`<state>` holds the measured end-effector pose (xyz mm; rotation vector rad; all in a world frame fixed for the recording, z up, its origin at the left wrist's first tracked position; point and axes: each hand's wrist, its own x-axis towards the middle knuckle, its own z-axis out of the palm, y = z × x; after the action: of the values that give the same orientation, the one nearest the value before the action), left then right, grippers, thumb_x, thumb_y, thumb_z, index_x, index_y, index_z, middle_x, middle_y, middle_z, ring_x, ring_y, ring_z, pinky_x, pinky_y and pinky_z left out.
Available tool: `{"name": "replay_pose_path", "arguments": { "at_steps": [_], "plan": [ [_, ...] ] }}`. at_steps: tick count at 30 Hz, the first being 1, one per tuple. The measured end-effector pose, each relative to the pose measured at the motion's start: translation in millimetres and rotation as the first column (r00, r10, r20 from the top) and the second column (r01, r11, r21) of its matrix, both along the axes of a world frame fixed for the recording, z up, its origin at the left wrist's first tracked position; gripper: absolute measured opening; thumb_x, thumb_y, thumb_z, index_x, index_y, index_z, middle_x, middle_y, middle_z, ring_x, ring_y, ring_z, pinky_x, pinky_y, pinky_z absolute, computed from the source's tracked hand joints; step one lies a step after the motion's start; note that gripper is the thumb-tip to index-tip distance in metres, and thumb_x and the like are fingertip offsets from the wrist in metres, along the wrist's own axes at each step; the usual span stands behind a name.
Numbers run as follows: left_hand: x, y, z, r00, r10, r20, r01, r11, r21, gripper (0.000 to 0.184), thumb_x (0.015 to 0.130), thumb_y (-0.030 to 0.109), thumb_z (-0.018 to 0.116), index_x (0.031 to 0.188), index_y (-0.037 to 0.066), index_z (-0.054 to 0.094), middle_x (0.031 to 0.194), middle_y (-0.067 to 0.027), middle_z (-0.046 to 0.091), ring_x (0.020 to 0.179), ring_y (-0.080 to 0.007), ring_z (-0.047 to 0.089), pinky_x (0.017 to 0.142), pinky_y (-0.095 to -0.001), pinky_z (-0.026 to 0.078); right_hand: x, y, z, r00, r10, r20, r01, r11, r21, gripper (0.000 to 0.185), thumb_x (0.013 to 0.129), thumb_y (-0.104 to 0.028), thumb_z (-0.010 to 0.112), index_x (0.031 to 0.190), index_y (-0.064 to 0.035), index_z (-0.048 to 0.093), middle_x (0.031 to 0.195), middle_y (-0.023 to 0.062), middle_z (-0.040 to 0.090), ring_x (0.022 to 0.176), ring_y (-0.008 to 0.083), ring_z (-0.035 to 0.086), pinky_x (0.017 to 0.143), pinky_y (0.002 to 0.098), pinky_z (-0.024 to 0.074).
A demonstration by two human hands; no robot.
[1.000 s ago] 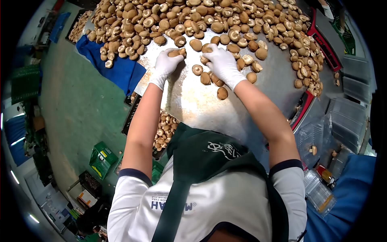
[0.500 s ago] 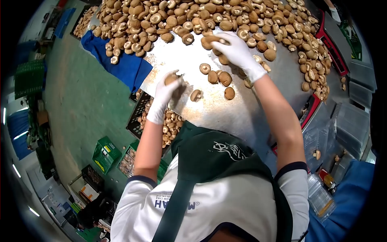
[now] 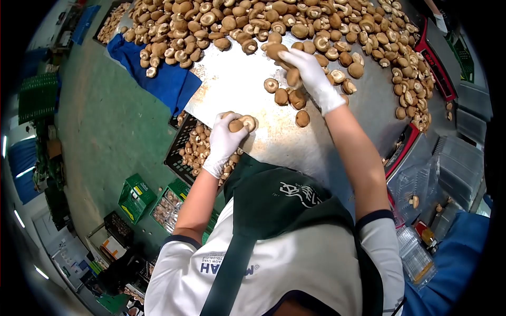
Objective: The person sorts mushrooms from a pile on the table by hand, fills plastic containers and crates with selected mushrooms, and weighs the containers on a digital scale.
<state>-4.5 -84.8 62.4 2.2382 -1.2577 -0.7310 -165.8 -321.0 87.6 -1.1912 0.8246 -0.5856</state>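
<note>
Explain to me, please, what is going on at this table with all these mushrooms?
A person is handling shiitake mushrooms at a metal table. The gloved left hand holds at least two near the table's edge, by a black crate containing more. The gloved right hand reaches farther forward, fingers against others; blur hides how firmly it grips. A large pile covers the far side.

Four mushrooms clustered mid-way on the surface, one heap beyond counting!
At the surface's left edge, one blue cloth; on its right side, two red-edged scales!
</note>
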Motion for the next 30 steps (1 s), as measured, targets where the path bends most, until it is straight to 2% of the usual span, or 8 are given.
{"name": "replay_pose_path", "arguments": {
  "at_steps": [4,6,9,13,17,18,23,30],
  "plan": [
    [-1,-4,2,0.676,0.282,-0.680,-0.355,0.934,0.034,0.039,0.082,0.023,0.075,0.111,0.000,0.064,0.093,-0.0070,0.064,0.082,-0.0164,0.064,0.071,-0.0269,0.053,-23,15,-17,0.960,-0.200,0.196,0.154,0.962,0.226,0.028,0.094,-0.018,0.063,0.112,0.0043,0.065,0.100,0.0068,0.068,0.094,0.0134,0.066,0.079,0.0241,0.0508],
    [2,-3,4,0.450,0.315,-0.835,-0.430,0.897,0.106,0.036,0.085,0.018,0.070,0.115,0.000,0.061,0.080,-0.0024,0.059,0.065,-0.0112,0.055,0.055,-0.0239,0.045,-22,9,-10,0.984,-0.149,0.095,0.145,0.988,0.045,0.031,0.093,-0.021,0.065,0.112,0.0033,0.066,0.100,0.0065,0.068,0.093,0.0132,0.066,0.079,0.0239,0.0503],
    [2,1,-3,0.200,0.289,-0.936,-0.492,0.856,0.159,0.033,0.087,0.016,0.067,0.116,0.002,0.058,0.079,-0.0026,0.054,0.059,-0.0100,0.045,0.050,-0.0234,0.037,2,0,-18,0.992,-0.060,-0.114,0.038,0.981,-0.188,0.041,0.086,-0.032,0.072,0.112,-0.0010,0.068,0.088,0.0051,0.069,0.077,0.0101,0.063,0.067,0.0246,0.0494],
    [6,9,-22,0.105,0.208,-0.972,-0.482,0.866,0.133,0.032,0.092,0.022,0.060,0.118,0.005,0.054,0.098,-0.0076,0.060,0.086,-0.0169,0.060,0.071,-0.0311,0.054,55,7,-5,0.849,0.400,-0.346,-0.387,0.915,0.110,0.037,0.085,-0.028,0.068,0.112,-0.0025,0.068,0.071,0.0033,0.063,0.051,0.0129,0.053,0.052,0.0278,0.0458],
    [9,4,-25,-0.059,0.226,-0.972,-0.582,0.784,0.217,0.030,0.092,0.026,0.060,0.112,0.004,0.058,0.100,-0.0109,0.062,0.087,-0.0203,0.061,0.072,-0.0342,0.051,88,14,-37,0.891,0.331,-0.310,-0.338,0.941,0.032,0.027,0.087,-0.029,0.066,0.094,-0.0026,0.068,0.065,0.0020,0.057,0.045,0.0086,0.045,0.043,0.0265,0.0352],
    [2,-4,-15,-0.060,0.279,-0.958,-0.649,0.719,0.250,0.027,0.093,0.027,0.059,0.106,0.003,0.059,0.095,-0.0110,0.061,0.080,-0.0178,0.059,0.062,-0.0275,0.047,82,13,-33,0.929,0.326,-0.178,-0.296,0.939,0.176,0.025,0.087,-0.027,0.068,0.091,-0.0025,0.068,0.068,0.0025,0.060,0.045,0.0075,0.046,0.042,0.0229,0.0350],
    [18,-24,5,-0.321,0.092,-0.943,-0.566,0.779,0.269,0.042,0.093,0.029,0.056,0.126,0.003,0.051,0.128,-0.0187,0.054,0.112,-0.0316,0.056,0.092,-0.0397,0.049,18,22,-25,0.876,-0.232,0.424,-0.173,0.670,0.722,0.032,0.094,-0.038,0.062,0.093,-0.0061,0.059,0.084,0.0070,0.066,0.070,0.0155,0.065,0.042,0.0181,0.0404],
    [-44,-63,50,-0.328,-0.134,-0.935,-0.127,0.987,-0.096,0.052,0.085,0.033,0.058,0.129,0.006,0.051,0.134,-0.0159,0.051,0.122,-0.0350,0.051,0.092,-0.0428,0.050,-87,88,-14,0.432,-0.553,0.713,-0.496,0.515,0.700,0.053,0.097,-0.050,0.049,0.128,-0.0076,0.056,0.116,0.0163,0.064,0.082,0.0266,0.062,0.050,0.0262,0.0448]
  ]
}}
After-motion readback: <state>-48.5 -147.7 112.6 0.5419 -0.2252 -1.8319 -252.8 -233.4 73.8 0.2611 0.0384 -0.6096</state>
